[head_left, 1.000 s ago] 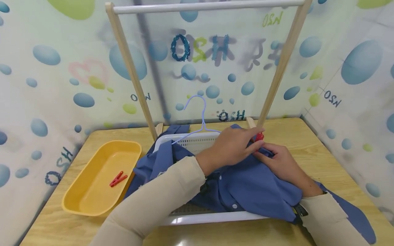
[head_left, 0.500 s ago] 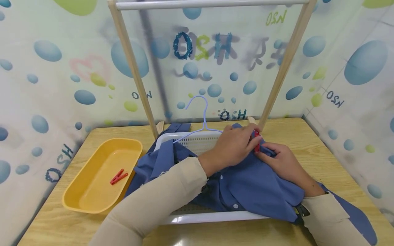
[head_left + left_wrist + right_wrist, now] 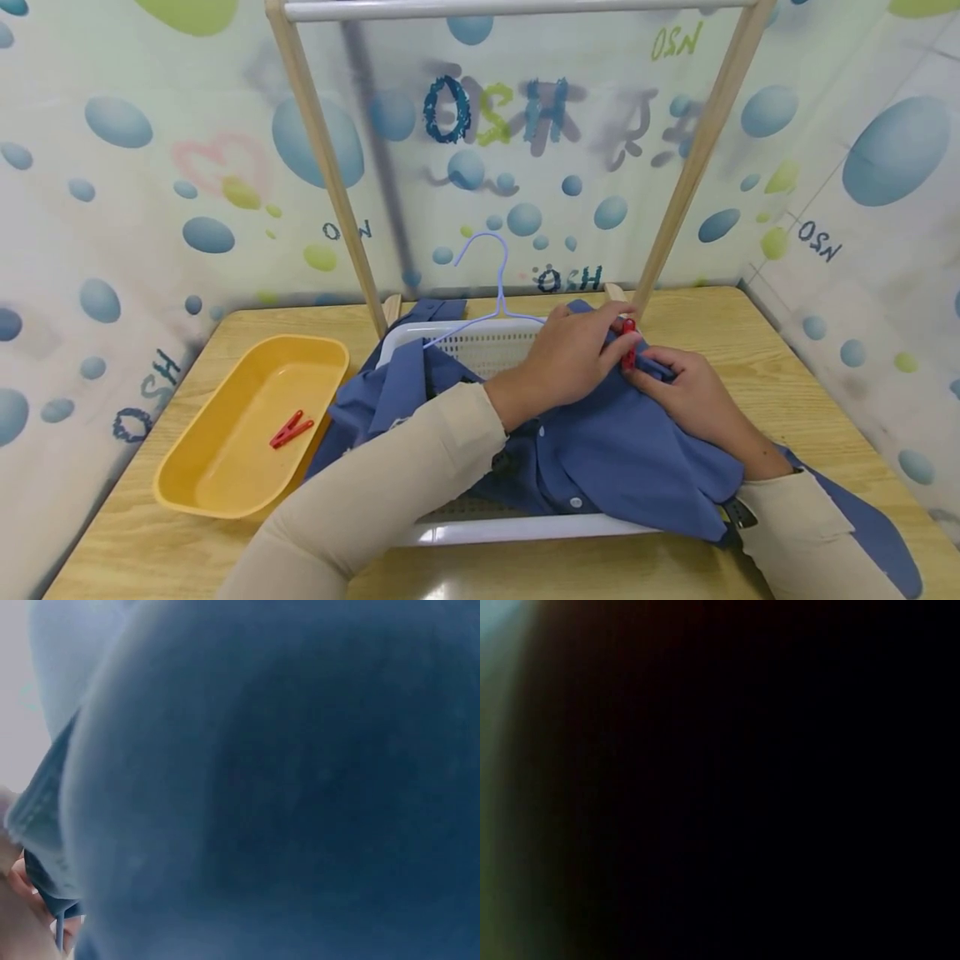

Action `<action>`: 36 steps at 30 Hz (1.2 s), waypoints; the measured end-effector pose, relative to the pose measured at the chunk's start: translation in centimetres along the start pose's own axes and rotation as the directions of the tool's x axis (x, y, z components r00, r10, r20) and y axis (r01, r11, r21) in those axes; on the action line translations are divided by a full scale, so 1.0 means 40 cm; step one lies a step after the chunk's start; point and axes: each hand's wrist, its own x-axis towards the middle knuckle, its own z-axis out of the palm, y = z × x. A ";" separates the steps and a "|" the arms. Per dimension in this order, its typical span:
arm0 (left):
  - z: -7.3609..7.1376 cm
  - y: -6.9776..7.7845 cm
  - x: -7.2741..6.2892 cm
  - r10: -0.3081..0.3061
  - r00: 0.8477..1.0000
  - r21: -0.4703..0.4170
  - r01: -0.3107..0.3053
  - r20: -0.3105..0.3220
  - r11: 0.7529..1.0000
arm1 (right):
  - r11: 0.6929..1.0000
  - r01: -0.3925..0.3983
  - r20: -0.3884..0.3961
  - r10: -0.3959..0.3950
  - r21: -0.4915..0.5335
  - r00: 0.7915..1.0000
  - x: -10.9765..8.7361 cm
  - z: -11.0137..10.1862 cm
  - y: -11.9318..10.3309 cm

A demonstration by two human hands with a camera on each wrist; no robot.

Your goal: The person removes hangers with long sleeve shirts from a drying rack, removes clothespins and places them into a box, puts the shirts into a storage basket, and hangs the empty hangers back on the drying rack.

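Note:
In the head view, a red clothespin [image 3: 629,346] stands roughly upright at the shoulder of a blue buttoned shirt [image 3: 637,454]. My left hand [image 3: 570,358] pinches the clothespin between thumb and fingers. Just to the right, my right hand [image 3: 697,400] pinches the shirt's cloth. A thin lavender hanger [image 3: 501,283] has its hook up and its arms running into the shirt; its right end is hidden behind my left hand. Blurred blue cloth [image 3: 300,787] fills most of the left wrist view. The right wrist view is almost wholly dark.
Under the shirt is a white perforated basket [image 3: 525,531]. To its left stands a yellow tray [image 3: 202,467] with another red clothespin [image 3: 291,430] in it. A wooden rack with a white bar [image 3: 517,10] rises behind. One sleeve [image 3: 888,542] trails onto the table at right.
The clothespin has come down and turned from mostly hidden in my left fingers to upright and in plain sight. My right hand has kept its grip on the cloth.

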 end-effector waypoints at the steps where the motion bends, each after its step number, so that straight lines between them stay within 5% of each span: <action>1: 0.000 0.000 0.000 -0.002 1.000 0.000 0.002 -0.003 1.000 | 1.000 0.000 -0.001 0.000 0.003 1.000 0.000 0.000 0.000; 36: -0.002 0.007 -0.008 0.014 0.996 -0.094 -0.022 -0.084 0.995 | 1.000 -0.015 -0.013 0.016 0.012 1.000 0.000 -0.001 -0.009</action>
